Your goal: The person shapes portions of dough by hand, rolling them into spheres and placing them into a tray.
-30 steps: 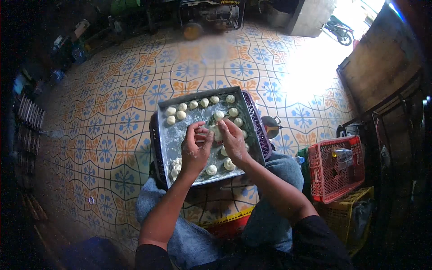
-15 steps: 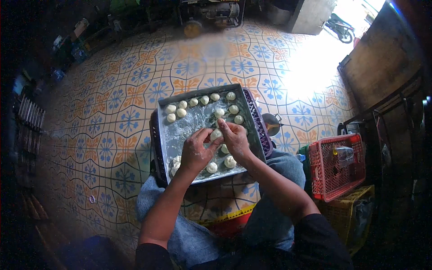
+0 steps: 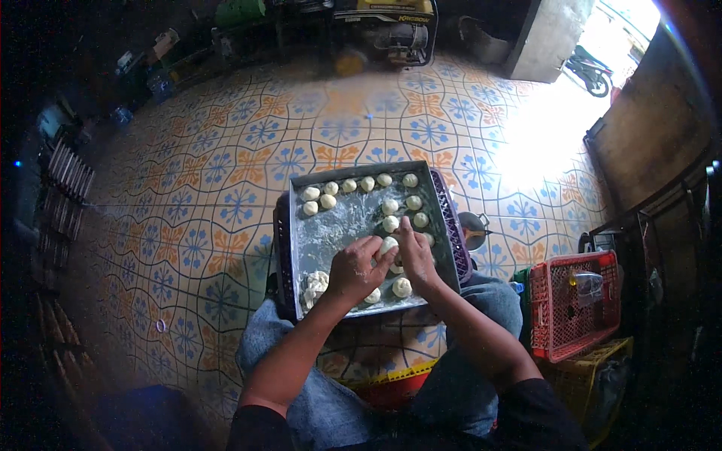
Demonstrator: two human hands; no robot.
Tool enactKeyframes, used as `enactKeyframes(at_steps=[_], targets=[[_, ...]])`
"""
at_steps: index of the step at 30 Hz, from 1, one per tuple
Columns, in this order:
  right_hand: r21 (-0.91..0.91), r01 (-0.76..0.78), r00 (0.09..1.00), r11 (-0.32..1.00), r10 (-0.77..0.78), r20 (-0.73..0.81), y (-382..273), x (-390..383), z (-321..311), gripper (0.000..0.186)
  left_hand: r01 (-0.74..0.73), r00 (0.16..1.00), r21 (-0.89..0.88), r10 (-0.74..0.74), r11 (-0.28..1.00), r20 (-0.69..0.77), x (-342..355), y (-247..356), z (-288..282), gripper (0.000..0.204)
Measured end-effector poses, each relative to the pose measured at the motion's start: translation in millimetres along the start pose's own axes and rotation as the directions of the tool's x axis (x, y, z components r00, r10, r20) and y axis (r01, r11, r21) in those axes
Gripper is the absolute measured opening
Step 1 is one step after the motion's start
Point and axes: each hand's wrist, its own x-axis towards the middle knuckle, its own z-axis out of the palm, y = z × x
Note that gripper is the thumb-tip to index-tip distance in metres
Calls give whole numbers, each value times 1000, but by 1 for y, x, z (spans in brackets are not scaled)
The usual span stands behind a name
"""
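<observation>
My left hand [image 3: 361, 268] and my right hand [image 3: 418, 257] meet over a shallow metal tray [image 3: 297, 252], their fingers around a small pale dough ball [image 3: 389, 246]. My right thumb points up along the ball's right side, while my left fingers curl at its left. Several round dough balls [image 3: 348, 185] line the back and right of the tray, and others lie near the front. A lumpy mass of dough [image 3: 316, 286] sits at the front left. White flour is smeared over the tray's floor and my hands.
The tray rests on a purple plastic crate [image 3: 451, 218] between my knees. At right stand a red crate [image 3: 571, 308] with a clear container [image 3: 587, 282], a yellow crate [image 3: 598, 368] and a pan [image 3: 475, 229]. A generator [image 3: 391, 34] stands at the back; a motorbike [image 3: 590, 71] is outside the doorway.
The whole view has shifted, putting tray and hands lower and further right in the picture. My right thumb has moved slightly rightward, and a resting ball beside it now shows. Both hands remain around dough.
</observation>
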Motion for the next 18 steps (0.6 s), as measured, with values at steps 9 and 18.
enactKeyframes(at_steps=[9, 18], targets=[[88, -25, 998, 996, 19, 63, 3, 16, -4, 66, -185, 982, 37, 183, 982, 38, -7, 7, 0, 32], [120, 27, 999, 992, -31, 36, 11, 17, -6, 63, -116, 993, 17, 115, 993, 29, -4, 8, 3, 24]])
